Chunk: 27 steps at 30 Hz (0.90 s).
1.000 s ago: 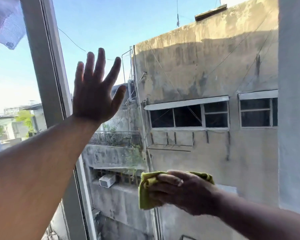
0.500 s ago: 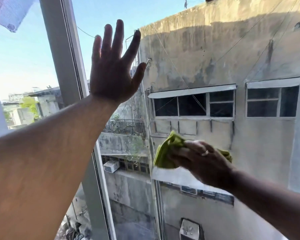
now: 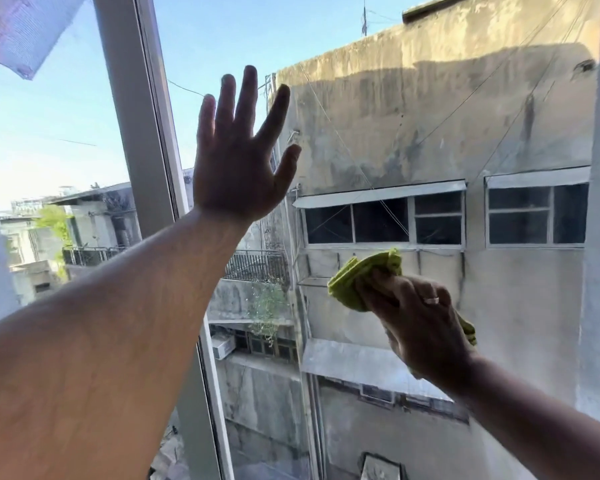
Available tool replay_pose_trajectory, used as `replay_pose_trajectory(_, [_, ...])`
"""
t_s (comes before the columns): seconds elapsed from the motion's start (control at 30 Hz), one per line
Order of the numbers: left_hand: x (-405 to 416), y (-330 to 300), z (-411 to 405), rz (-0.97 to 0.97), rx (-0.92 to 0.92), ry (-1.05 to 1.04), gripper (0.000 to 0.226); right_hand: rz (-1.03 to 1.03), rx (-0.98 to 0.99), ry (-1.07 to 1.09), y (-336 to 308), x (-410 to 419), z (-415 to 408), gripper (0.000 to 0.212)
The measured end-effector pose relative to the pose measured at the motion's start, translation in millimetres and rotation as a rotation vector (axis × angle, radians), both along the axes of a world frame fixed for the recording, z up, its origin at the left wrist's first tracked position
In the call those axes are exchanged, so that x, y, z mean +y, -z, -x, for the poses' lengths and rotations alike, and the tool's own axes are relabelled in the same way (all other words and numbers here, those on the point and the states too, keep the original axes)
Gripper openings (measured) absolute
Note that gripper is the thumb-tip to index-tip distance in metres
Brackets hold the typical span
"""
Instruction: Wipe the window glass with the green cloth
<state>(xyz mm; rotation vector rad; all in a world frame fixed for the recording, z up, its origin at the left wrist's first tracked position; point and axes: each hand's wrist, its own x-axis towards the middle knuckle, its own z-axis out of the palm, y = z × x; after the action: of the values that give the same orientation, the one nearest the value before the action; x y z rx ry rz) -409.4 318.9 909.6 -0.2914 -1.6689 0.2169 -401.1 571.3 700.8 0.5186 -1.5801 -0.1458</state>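
Up against the clear window glass (image 3: 378,109), the left hand (image 3: 234,168) is spread wide, fingers fanned, holding nothing, just right of the pale grey window frame post (image 3: 136,116). Lower and to its right, the right hand (image 3: 420,317) grips a bunched green microfibre cloth (image 3: 357,278), folds poking out past the fingertips and pressed toward the pane, silver ring (image 3: 432,300) showing.

Window glass (image 3: 430,109) as the bearing surface, left hand (image 3: 236,161) spread flat against it just right of the grey window frame (image 3: 136,109), green cloth (image 3: 361,278) pressed on it by right hand (image 3: 416,320), lower and farther right of the frame
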Motion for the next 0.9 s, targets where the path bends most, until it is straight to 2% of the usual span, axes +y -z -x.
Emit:
replay_pose_trajectory(0.07, [-0.2, 0.3, -0.6, 0.008, -0.003, 0.000, 0.070, 0.159, -0.031, -0.051, -17.9, -30.3, 2.4, 0.066])
replay_pose_trajectory(0.13, [-1.6, 0.2, -1.2, 0.016, -0.008, 0.001, 0.070, 0.112, -0.109, -0.084, -16.5, -68.0, 5.0, 0.067])
replay_pose_trajectory(0.2, [-1.9, 0.0, -1.3, 0.018, -0.005, -0.001, 0.069, -0.187, -0.131, -0.010, 1.9, -87.3, 6.7, 0.074])
replay_pose_trajectory(0.3, [-1.6, -0.6, -3.0, 0.011, -0.012, 0.000, 0.069, -0.650, -0.106, 0.095, 13.3, -53.0, 7.0, 0.074])
replay_pose_trajectory(0.37, [-1.5, 0.8, -3.3, 0.009, -0.018, 0.007, 0.068, -0.734, -0.080, 0.123, -0.7, -12.3, 9.4, 0.072])
replay_pose_trajectory(0.4, [-1.6, 1.2, -3.1, 0.009, -0.022, 0.010, 0.068, -0.662, -0.070, 0.132, -14.7, 10.6, 13.4, 0.072])
replay_pose_trajectory(0.53, [0.5, 0.7, 0.3, 0.006, -0.003, -0.005, 0.068, -0.101, -0.121, 0.140, -91.3, 59.2, 22.0, 0.064])
replay_pose_trajectory(0.63, [-1.3, 0.4, 3.3, 0.021, 0.015, -0.016, 0.066, 0.280, -0.101, 0.064, -107.9, 7.9, 20.8, 0.058])
replay_pose_trajectory(0.67, [-3.5, 1.7, 4.8, 0.027, 0.028, -0.021, 0.065, 0.322, -0.091, 0.034, -98.7, -17.8, 20.9, 0.059])
replay_pose_trajectory(0.7, [-5.4, 2.9, 5.5, 0.032, 0.038, -0.025, 0.065, 0.265, -0.099, 0.006, -81.7, -44.5, 20.4, 0.064])
replay_pose_trajectory(0.73, [-5.7, 2.6, 4.8, 0.037, 0.041, -0.024, 0.065, 0.117, -0.119, -0.018, -57.6, -69.1, 17.8, 0.069])
replay_pose_trajectory(0.8, [-2.7, 0.1, 2.1, 0.035, 0.025, -0.016, 0.065, -0.324, -0.145, -0.001, -0.3, -98.9, 5.4, 0.068])
replay_pose_trajectory(0.87, [-1.0, -1.6, -1.3, 0.022, -0.003, -0.016, 0.067, -0.657, -0.165, 0.110, 43.9, -92.6, -5.9, 0.063])
replay_pose_trajectory(0.9, [-1.0, -1.4, -2.4, 0.019, -0.014, -0.014, 0.067, -0.726, -0.190, 0.152, 54.4, -80.3, -8.7, 0.062])
